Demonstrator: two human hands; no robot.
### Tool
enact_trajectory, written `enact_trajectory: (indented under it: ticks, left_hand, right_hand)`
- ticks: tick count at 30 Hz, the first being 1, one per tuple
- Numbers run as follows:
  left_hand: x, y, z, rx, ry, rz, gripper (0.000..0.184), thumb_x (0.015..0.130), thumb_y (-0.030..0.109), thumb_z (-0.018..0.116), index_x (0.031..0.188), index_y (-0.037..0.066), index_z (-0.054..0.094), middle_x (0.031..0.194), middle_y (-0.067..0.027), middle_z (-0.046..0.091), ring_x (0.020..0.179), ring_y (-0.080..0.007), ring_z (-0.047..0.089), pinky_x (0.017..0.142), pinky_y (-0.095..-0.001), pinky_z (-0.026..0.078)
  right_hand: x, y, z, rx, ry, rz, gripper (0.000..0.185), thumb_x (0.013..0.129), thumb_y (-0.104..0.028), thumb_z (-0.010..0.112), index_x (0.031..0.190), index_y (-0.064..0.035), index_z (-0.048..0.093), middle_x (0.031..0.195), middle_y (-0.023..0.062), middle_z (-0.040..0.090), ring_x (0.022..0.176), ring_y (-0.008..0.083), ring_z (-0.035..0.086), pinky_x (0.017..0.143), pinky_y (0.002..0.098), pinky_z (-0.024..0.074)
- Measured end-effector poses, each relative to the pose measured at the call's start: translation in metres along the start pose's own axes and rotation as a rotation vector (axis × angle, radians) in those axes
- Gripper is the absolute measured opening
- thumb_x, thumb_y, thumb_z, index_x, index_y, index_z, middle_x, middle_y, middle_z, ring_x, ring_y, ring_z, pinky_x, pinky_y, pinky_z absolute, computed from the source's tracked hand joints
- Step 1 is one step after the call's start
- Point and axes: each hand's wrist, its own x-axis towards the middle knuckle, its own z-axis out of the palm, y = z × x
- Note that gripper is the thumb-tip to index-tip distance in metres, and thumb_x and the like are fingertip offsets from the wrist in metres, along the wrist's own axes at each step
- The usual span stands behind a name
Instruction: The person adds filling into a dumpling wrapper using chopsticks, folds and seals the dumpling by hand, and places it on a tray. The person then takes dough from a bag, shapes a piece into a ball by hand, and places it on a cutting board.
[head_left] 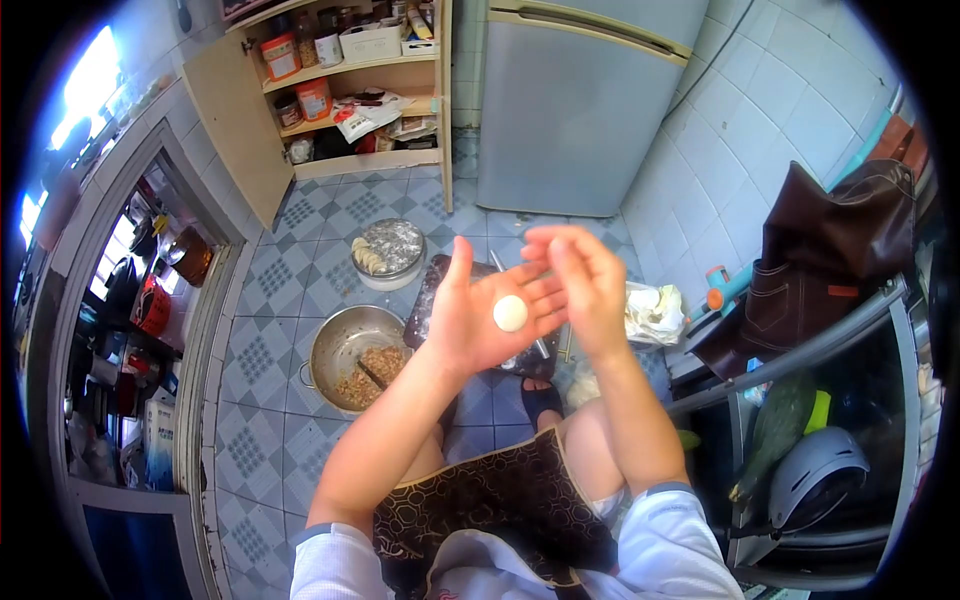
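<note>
A small white round of dough (510,313) lies on the upturned palm of my left hand (470,325), whose fingers are stretched out and thumb points up. My right hand (590,290) hovers just right of it, fingers apart and slightly bent, with nothing visible in them. Beneath the hands is a dark, floured board (424,308), partly hidden, with a thin rolling pin (541,347) on it. A metal bowl (328,345) to the left holds minced filling (378,362) with a dark-handled utensil in it. Behind the bowl, several dumplings (367,258) sit on a floured round tray (402,243).
A white plastic bag (655,312) lies in a container at the right. A fridge (580,110) and an open cupboard (350,75) stand at the back. On the right are a brown leather-like item (830,260) and a rack (880,320) with a grey helmet (820,475).
</note>
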Motion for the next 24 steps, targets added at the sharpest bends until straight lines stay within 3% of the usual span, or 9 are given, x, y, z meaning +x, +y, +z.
enact_trajectory:
  ticks: [1,3,4,7,11,12,17,21,24]
  left_hand:
    - [-0.002,0.001,-0.001,-0.026,-0.010,0.004,0.098,0.080,0.075,0.021,0.132,-0.008,0.027,0.136,-0.0225,0.033,0.128,-0.0327,0.032,0.106,-0.0441,0.025]
    - [-0.005,0.004,-0.003,-0.037,-0.002,0.024,0.097,0.081,0.074,0.022,0.131,-0.008,0.027,0.134,-0.0230,0.034,0.126,-0.0339,0.035,0.105,-0.0452,0.027]
    - [-0.006,0.005,-0.004,-0.008,-0.014,0.022,0.096,0.081,0.074,0.022,0.131,-0.009,0.027,0.133,-0.0227,0.036,0.124,-0.0338,0.037,0.104,-0.0453,0.028]
    - [-0.004,0.007,-0.012,0.038,0.034,0.048,0.094,0.083,0.072,0.024,0.130,-0.008,0.027,0.132,-0.0237,0.036,0.122,-0.0344,0.039,0.103,-0.0453,0.030]
    - [0.004,0.010,-0.010,0.022,0.173,0.096,0.081,0.088,0.063,0.028,0.129,-0.007,0.025,0.134,-0.0270,0.033,0.122,-0.0369,0.038,0.103,-0.0453,0.030]
    - [0.008,0.015,-0.012,0.030,0.225,0.099,0.077,0.090,0.060,0.028,0.129,-0.006,0.025,0.135,-0.0271,0.032,0.122,-0.0378,0.037,0.103,-0.0464,0.029]
    - [0.030,0.058,-0.011,0.184,0.638,0.194,0.046,0.096,0.032,0.027,0.122,-0.005,0.036,0.129,-0.0253,0.041,0.118,-0.0374,0.042,0.101,-0.0508,0.031]
    - [0.027,0.096,-0.046,0.460,0.709,0.149,0.034,0.094,0.023,0.036,0.113,-0.003,0.047,0.113,-0.0212,0.055,0.108,-0.0327,0.053,0.095,-0.0443,0.040]
    - [0.011,0.111,-0.100,0.516,0.733,0.071,0.028,0.093,0.019,0.039,0.110,-0.001,0.050,0.106,-0.0166,0.060,0.098,-0.0264,0.059,0.086,-0.0372,0.048]
  right_hand:
    - [-0.001,-0.001,-0.002,0.005,-0.006,0.003,0.023,0.091,-0.019,0.050,0.098,-0.0014,0.062,0.092,0.0113,0.062,0.084,0.0166,0.058,0.078,0.0269,0.0463]
    - [-0.004,0.000,-0.004,-0.663,-0.272,-0.475,0.017,0.082,-0.012,0.059,0.094,-0.0019,0.065,0.096,0.0097,0.062,0.090,0.0234,0.056,0.080,0.0298,0.0461]
    - [-0.009,-0.003,0.000,-0.706,-0.256,-0.496,0.021,0.072,-0.007,0.066,0.093,-0.0023,0.065,0.099,0.0087,0.061,0.092,0.0276,0.054,0.079,0.0317,0.0464]
    - [-0.013,0.003,-0.001,-0.726,-0.298,-0.530,0.021,0.071,-0.006,0.069,0.090,-0.0022,0.063,0.097,0.0086,0.061,0.092,0.0266,0.055,0.077,0.0317,0.0474]
    - [-0.017,0.009,-0.008,-0.577,-0.334,-0.240,0.020,0.071,-0.005,0.071,0.089,-0.0030,0.061,0.090,0.0084,0.060,0.081,0.0205,0.058,0.071,0.0301,0.0483]
    - [-0.014,0.012,-0.009,-0.547,-0.304,-0.303,0.019,0.072,-0.004,0.071,0.088,-0.0027,0.060,0.088,0.0081,0.059,0.075,0.0157,0.057,0.070,0.0269,0.0476]
    - [0.017,0.020,-0.024,-0.474,-0.189,-0.141,0.021,0.070,-0.004,0.068,0.088,-0.0016,0.057,0.080,0.0094,0.058,0.073,0.0197,0.059,0.067,0.0283,0.0474]
    - [0.036,0.097,-0.061,-0.714,-0.421,-0.010,0.023,0.069,-0.009,0.069,0.088,-0.0014,0.057,0.078,0.0101,0.059,0.072,0.0220,0.059,0.064,0.0323,0.0464]
    - [0.021,0.175,-0.076,-0.729,-0.579,0.341,0.026,0.067,-0.009,0.070,0.088,-0.0027,0.057,0.074,0.0095,0.060,0.070,0.0259,0.060,0.063,0.0350,0.0460]
